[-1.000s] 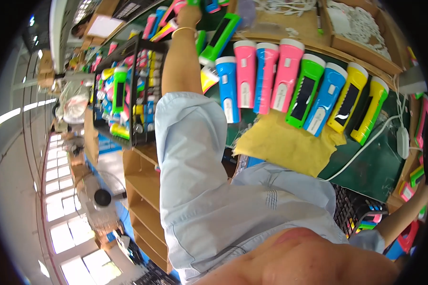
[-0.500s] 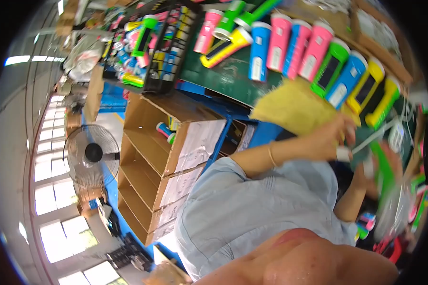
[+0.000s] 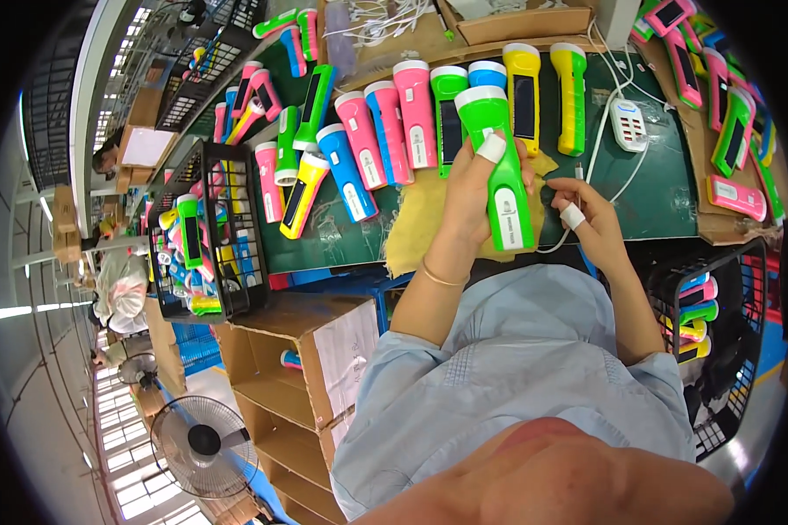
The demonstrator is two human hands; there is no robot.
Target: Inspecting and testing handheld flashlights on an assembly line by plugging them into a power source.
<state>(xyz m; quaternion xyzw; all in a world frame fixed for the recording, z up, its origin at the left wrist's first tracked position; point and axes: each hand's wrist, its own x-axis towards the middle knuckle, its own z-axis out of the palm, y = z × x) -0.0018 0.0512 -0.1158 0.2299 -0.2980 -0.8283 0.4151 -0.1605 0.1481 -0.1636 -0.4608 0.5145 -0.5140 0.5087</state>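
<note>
My left hand [image 3: 469, 192] grips a green and white flashlight [image 3: 502, 171] upright over the green table mat [image 3: 665, 188]; a white tape wrap covers one fingertip. My right hand [image 3: 587, 214], also taped on one finger, sits just right of the flashlight's lower end and pinches a thin white cable [image 3: 547, 249] there. A yellow cloth [image 3: 416, 223] lies under both hands. Behind them a row of pink, blue, green and yellow flashlights [image 3: 394, 131] lies side by side on the mat.
A black wire basket [image 3: 197, 232] full of flashlights stands at the left, another black crate [image 3: 718, 324] at the right. A white power strip [image 3: 628, 122] lies on the mat. Open cardboard boxes [image 3: 289, 367] and a floor fan [image 3: 206, 446] are below left. Other people work farther left.
My left arm came down from the far basket. It now holds a green flashlight in front of me, and my right hand has joined it at the flashlight's base.
</note>
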